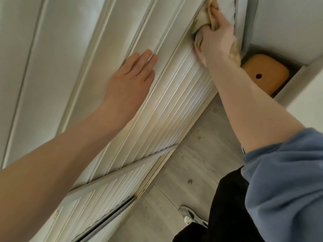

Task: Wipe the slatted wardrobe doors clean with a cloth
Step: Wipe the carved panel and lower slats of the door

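Observation:
A white slatted wardrobe door (176,105) runs diagonally through the view. My left hand (129,79) lies flat on the door's frame with its fingers straight. My right hand (215,41) grips a bunched beige cloth (205,18) and holds it against the door's right edge, near the top of the slats. Part of the cloth hangs below my wrist.
A second slatted panel (97,203) continues lower left. Right of the door's edge, an orange object with a round hole (265,75) sits in the open gap. Grey wood flooring (197,158) lies below, with my shoe (190,215) on it. My blue sleeve (286,180) fills the lower right.

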